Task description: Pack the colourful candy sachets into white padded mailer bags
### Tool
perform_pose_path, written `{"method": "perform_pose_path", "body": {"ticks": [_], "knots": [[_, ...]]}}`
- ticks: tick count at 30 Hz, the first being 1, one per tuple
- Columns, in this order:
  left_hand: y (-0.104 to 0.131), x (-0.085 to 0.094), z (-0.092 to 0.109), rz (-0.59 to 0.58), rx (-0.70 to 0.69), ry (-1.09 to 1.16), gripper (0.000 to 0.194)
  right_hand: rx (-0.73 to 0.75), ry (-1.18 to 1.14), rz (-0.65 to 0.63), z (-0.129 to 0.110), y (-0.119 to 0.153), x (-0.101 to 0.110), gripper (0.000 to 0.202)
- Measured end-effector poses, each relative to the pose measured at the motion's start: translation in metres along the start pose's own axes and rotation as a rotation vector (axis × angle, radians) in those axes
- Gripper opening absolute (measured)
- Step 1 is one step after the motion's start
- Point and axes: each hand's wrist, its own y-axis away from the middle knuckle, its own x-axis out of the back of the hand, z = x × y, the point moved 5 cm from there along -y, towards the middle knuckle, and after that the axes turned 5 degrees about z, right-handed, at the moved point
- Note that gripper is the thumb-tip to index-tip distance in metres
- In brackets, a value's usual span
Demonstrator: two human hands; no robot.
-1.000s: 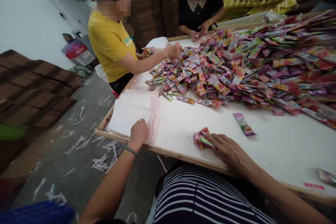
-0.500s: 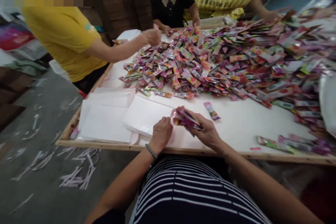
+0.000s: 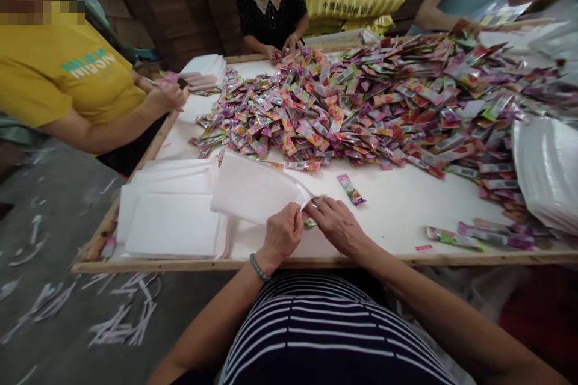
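A flat white plastic bag (image 3: pixel 253 186) is raised off the table, its mouth turned toward me. My left hand (image 3: pixel 284 233) is closed on the near edge of that bag. At the mouth, my right hand (image 3: pixel 338 225) has its fingers curled over the opening. Part of a green packet (image 3: pixel 310 222) peeks out beneath those fingers; the rest of what this hand holds is hidden. A single purple snack packet (image 3: pixel 351 189) lies on the table beyond my right hand.
White bags lie in a stack (image 3: pixel 171 225) at left. A large heap of small packets (image 3: pixel 343 108) covers the far table (image 3: pixel 383 234). Several packets (image 3: pixel 456 238) and a clear bag (image 3: pixel 548 168) are at right. Co-workers stand left, opposite and far right. A wooden rim (image 3: pixel 149 266) edges the table.
The bag has come up off the stack, gripped by my left hand. My right hand has brought its bundle of packets to the bag's mouth. The co-worker's hand at left has drawn back from the heap.
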Motion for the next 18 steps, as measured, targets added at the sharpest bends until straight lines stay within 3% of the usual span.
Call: {"method": "perform_pose_path", "body": {"ticks": [3,8,12,15,18], "knots": [[-0.001,-0.002,0.003,-0.036,0.040,0.085,0.015,-0.064,-0.112,-0.037,-0.001,-0.004,-0.005,0.016],[-0.001,-0.004,-0.013,-0.090,0.396,0.310,0.008,-0.182,-0.571,-0.098,-0.004,-0.013,-0.009,0.012],[-0.003,-0.006,-0.023,-0.079,0.611,0.655,0.009,-0.270,-0.688,-0.163,0.002,-0.017,-0.003,0.014],[-0.010,0.001,-0.027,0.035,0.809,0.948,0.017,-0.233,-0.859,-0.063,0.008,-0.020,0.026,0.035],[-0.027,0.018,-0.023,0.128,0.962,1.210,0.026,-0.204,-0.904,0.173,0.021,-0.028,0.081,0.040]]}}
